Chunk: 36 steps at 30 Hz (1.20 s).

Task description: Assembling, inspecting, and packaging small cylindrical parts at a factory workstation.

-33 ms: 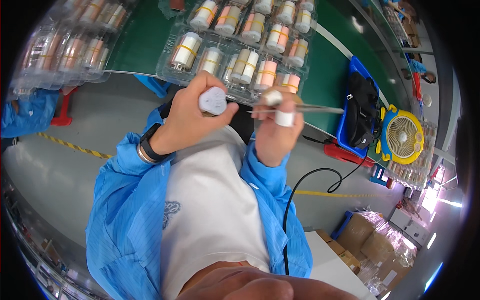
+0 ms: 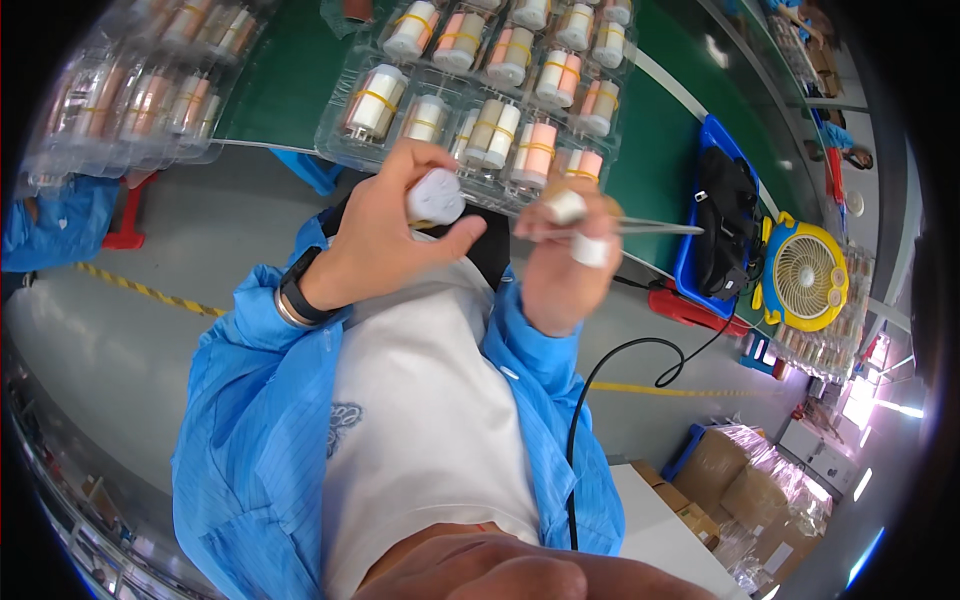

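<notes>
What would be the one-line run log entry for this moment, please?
left hand: holds small white cylinder | right hand: holds thin metal tweezers | beyond: clear tray of banded cylinders on green table

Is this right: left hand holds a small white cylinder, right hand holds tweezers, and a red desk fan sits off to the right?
Nearly. The head view shows the fan is yellow, not red. The rest holds: the left hand grips a small white cylinder, the right hand holds tweezers, and the fan sits off to the right.
</notes>
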Available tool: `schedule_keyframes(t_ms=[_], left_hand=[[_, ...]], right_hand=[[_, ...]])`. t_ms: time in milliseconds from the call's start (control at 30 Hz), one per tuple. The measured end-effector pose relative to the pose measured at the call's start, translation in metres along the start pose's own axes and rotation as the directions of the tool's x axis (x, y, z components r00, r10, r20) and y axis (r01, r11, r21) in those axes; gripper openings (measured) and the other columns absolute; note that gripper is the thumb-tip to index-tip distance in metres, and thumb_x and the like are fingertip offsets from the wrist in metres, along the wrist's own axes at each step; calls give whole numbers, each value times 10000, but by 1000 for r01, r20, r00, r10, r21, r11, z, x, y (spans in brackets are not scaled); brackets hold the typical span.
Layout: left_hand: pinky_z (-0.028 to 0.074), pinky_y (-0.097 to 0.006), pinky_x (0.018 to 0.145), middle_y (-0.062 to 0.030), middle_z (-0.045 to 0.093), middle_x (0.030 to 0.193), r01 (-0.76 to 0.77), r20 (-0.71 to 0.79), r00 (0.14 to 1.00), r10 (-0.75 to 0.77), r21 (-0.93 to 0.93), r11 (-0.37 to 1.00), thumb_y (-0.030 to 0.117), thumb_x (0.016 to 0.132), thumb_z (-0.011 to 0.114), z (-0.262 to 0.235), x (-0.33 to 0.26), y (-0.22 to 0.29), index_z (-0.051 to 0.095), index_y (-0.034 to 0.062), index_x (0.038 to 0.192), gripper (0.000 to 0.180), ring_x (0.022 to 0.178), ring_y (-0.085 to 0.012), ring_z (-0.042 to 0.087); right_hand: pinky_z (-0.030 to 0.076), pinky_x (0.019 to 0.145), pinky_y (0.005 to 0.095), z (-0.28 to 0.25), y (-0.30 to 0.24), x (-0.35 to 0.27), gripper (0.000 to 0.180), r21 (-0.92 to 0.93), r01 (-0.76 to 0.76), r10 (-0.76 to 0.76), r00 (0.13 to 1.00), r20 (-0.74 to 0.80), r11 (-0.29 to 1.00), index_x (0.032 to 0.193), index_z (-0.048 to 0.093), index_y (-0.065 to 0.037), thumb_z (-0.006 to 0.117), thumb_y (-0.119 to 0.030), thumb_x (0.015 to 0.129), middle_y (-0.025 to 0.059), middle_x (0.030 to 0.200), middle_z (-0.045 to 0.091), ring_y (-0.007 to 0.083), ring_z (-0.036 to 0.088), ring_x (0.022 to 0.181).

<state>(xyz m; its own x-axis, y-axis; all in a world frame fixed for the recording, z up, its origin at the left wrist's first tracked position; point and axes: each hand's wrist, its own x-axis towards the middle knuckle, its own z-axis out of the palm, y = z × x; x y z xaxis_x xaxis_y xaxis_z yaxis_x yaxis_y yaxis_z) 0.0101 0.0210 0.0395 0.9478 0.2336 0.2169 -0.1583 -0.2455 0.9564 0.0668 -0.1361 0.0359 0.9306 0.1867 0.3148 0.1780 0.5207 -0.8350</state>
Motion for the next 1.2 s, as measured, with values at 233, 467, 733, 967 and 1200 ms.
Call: schedule_keyframes(t_ms=[233,467,733,967,1200], left_hand=[[460,-248,584,-116,546,949,-305,75,952,296,276,911,37,704,759,-11,-2,-6,542,25,1001,369,702,-201,548],[473,-261,549,-130,625,858,-403,-133,863,487,399,824,39,647,809,-17,-2,-17,548,20,905,367,664,-207,598],[478,-254,556,-119,633,841,-313,-105,921,376,375,872,58,653,811,-21,-7,-19,554,22,908,364,643,-208,601],[493,-272,688,-126,578,1017,-279,-102,939,327,324,904,34,733,762,-16,0,-6,563,16,1066,388,858,-202,595],[458,-266,782,-107,548,1070,-29,6,1000,30,-106,994,72,799,721,-19,-11,0,418,16,1322,607,929,-159,548]], right_hand=[[499,698,223,-4,-104,34,178,871,-116,-821,293,489,478,707,587,-142,648,-237,845,-5,679,611,72,556,577],[484,687,230,5,-89,28,126,894,-144,-798,407,445,425,764,597,-125,644,-213,840,0,692,613,82,554,587],[467,675,239,16,-75,4,86,922,-86,-772,521,365,378,831,607,-105,639,-185,835,6,706,615,94,551,600],[448,661,249,14,-59,6,103,933,-14,-728,622,291,360,901,618,-84,633,-155,829,12,721,617,106,549,613],[430,648,258,6,-60,6,161,912,100,-685,694,222,398,971,629,-63,628,-126,824,18,737,619,118,546,626]])
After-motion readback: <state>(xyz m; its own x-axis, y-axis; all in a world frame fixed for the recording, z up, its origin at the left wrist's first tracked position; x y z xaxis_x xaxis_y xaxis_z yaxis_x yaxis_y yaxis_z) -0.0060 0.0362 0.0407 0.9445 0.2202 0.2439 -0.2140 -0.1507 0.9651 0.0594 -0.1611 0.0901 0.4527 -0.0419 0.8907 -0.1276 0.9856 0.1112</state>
